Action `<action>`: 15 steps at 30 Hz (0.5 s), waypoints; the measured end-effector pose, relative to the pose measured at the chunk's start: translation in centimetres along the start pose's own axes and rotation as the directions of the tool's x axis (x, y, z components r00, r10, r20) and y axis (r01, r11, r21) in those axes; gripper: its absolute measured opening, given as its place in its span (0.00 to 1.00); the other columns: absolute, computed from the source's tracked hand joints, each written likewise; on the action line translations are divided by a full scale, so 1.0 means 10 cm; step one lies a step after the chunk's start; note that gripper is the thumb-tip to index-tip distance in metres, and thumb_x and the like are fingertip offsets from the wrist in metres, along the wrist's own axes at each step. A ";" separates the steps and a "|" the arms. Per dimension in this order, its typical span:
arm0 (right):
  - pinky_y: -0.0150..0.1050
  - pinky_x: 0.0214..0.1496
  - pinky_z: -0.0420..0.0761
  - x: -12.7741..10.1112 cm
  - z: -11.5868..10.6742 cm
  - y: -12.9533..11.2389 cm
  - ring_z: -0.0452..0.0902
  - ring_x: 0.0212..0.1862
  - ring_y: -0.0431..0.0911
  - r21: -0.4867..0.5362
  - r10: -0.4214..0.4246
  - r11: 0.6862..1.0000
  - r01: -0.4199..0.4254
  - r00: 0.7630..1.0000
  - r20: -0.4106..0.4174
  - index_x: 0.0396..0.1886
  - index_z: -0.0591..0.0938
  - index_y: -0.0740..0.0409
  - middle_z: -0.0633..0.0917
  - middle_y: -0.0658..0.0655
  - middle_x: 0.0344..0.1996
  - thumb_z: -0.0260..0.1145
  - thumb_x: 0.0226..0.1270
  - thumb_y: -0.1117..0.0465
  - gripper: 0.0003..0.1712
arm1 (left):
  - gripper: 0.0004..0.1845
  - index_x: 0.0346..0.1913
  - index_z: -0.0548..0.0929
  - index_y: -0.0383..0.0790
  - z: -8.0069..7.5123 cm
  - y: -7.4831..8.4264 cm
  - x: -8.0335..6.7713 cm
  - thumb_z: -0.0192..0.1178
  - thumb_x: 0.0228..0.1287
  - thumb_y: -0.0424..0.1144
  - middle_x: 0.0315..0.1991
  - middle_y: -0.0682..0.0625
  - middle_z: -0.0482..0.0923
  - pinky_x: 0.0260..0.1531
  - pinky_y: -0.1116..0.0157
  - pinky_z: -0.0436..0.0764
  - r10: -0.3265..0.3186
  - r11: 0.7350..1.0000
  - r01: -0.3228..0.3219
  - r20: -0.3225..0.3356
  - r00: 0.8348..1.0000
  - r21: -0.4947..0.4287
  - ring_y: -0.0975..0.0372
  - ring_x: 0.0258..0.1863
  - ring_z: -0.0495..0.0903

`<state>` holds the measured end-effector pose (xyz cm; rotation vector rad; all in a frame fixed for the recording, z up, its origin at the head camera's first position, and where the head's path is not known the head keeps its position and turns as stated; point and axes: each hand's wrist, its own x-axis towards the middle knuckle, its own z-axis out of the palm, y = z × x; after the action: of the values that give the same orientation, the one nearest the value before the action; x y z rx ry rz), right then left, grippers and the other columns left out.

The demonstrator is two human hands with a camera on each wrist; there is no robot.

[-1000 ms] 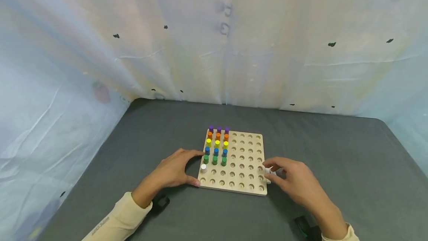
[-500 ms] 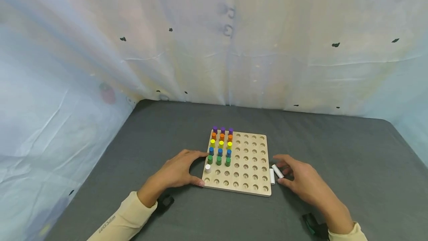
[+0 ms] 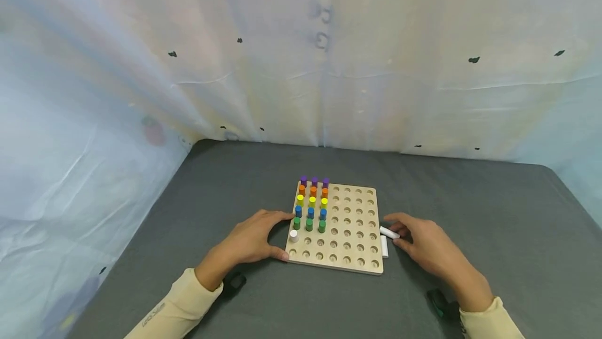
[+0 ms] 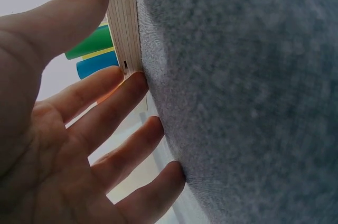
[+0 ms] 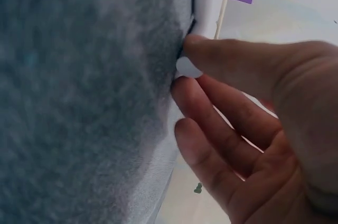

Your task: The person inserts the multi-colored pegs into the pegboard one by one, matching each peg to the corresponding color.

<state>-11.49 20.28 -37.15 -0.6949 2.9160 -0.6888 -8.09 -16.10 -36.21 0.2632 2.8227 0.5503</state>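
A wooden pegboard (image 3: 339, 265) lies on the grey cloth with short coloured pegs standing in its left columns. My left hand (image 3: 249, 237) rests at its left edge, thumb by the near corner and fingertips against the side, the fingers fairly straight in the left wrist view. Just off the right edge, my right hand (image 3: 430, 250) pinches a white peg (image 3: 389, 232), lying nearly flat; its round end (image 5: 188, 68) shows between thumb and finger in the right wrist view. A second white peg (image 3: 384, 247) lies along that edge. Another white peg (image 3: 293, 236) stands upright in the board.
Purple pegs (image 3: 314, 181), orange pegs (image 3: 313, 191), yellow pegs (image 3: 312, 202), blue pegs (image 3: 311, 213) and green pegs (image 3: 309, 225) stand in rows of three. A pale printed curtain (image 3: 357, 67) closes off the table's back and left.
My right hand first covered the white pegs, then drew right, showing two. Now one peg has turned flatter, its far end at the board's edge. My left hand stays on the board.
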 end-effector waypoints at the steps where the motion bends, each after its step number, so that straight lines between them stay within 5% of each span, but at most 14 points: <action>1: 0.45 0.41 0.83 0.01 0.00 0.00 0.85 0.41 0.44 -0.008 -0.014 1.000 0.014 1.000 -0.004 0.59 0.80 0.53 0.88 0.49 0.39 0.73 0.59 0.66 0.26 | 0.48 0.72 0.71 0.58 0.00 -0.01 0.00 0.78 0.44 0.57 0.70 0.52 0.71 0.59 0.41 0.73 0.001 1.000 -0.001 -0.001 1.000 -0.001 0.55 0.70 0.68; 15: 0.52 0.46 0.80 0.13 0.06 0.03 0.82 0.44 0.49 -0.068 -0.071 0.996 0.066 0.995 -0.075 0.53 0.84 0.49 0.89 0.47 0.39 0.75 0.58 0.64 0.22 | 0.48 0.71 0.71 0.57 0.02 -0.03 0.01 0.78 0.43 0.57 0.70 0.53 0.72 0.65 0.47 0.71 0.009 1.000 -0.009 0.002 1.000 -0.005 0.55 0.70 0.69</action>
<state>-12.71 19.71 -37.75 -0.7953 3.0098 -0.6433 -8.20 -16.25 -36.50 0.2754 2.8194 0.5585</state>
